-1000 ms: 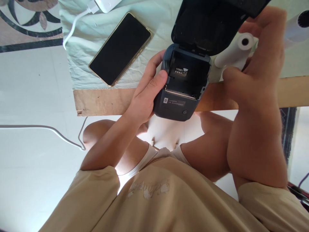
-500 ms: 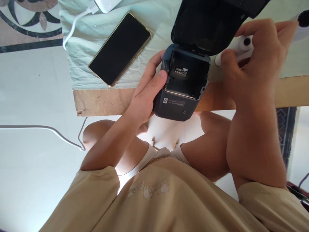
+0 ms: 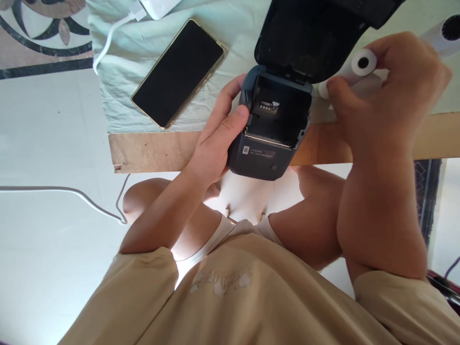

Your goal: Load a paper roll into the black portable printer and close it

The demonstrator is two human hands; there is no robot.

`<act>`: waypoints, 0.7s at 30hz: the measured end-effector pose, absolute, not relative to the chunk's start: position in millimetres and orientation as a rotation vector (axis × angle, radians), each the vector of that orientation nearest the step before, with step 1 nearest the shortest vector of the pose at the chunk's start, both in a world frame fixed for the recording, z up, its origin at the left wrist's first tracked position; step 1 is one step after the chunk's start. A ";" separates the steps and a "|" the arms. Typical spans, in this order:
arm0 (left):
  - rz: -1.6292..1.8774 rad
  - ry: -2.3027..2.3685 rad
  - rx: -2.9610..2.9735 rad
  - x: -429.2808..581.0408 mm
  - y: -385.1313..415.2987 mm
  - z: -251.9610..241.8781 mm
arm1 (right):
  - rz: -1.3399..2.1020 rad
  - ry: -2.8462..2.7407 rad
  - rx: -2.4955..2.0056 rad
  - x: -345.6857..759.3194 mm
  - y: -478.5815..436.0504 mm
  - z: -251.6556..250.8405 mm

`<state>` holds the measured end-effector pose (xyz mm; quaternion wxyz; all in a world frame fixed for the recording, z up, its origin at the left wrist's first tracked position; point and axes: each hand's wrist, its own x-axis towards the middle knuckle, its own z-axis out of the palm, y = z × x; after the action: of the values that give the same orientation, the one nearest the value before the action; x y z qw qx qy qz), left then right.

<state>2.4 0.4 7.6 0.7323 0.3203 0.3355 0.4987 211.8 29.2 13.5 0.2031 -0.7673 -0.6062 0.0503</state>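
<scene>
My left hand [image 3: 219,136] is wrapped round the left side of a dark label printer [image 3: 251,165], thumb on its rim. The printer's lid [image 3: 309,38] stands raised, and its inner bay shows a small printed sticker with no roll inside. To the right of the printer, my right hand [image 3: 391,91] has its thumb and fingers closed round a small white paper roll [image 3: 354,69] with a dark core hole. A pale strip, perhaps the roll's loose end, shows under the roll. Some fingertips of the right hand are hidden behind it.
A phone with a dark screen [image 3: 179,72] lies on the pale green cloth [image 3: 118,100] to the left. Behind it are a white device [image 3: 160,7] and its cable [image 3: 108,45]. Another white roll [image 3: 445,36] sits at the far right. The wooden table edge [image 3: 151,151] runs in front of my knees.
My right hand has shifted slightly and turned, and the roll's end now faces me more fully. The farther roll at the right is less covered. My left hand and the printer have stayed put.
</scene>
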 end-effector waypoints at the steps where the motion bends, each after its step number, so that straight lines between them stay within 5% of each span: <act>1: 1.095 0.743 0.710 2.3 0.5 7.5 | 0.144 -1.690 -2.128 211.8 28.5 13.5; 21: 1.100 0.727 0.747 0.6 1.3 3.9 | 0.258 -1.841 -1.769 212.6 25.1 9.7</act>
<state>0.6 1.3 3.9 0.7264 0.3389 0.3297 0.4987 212.6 25.1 9.7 0.2835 -0.6610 -0.6880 0.0966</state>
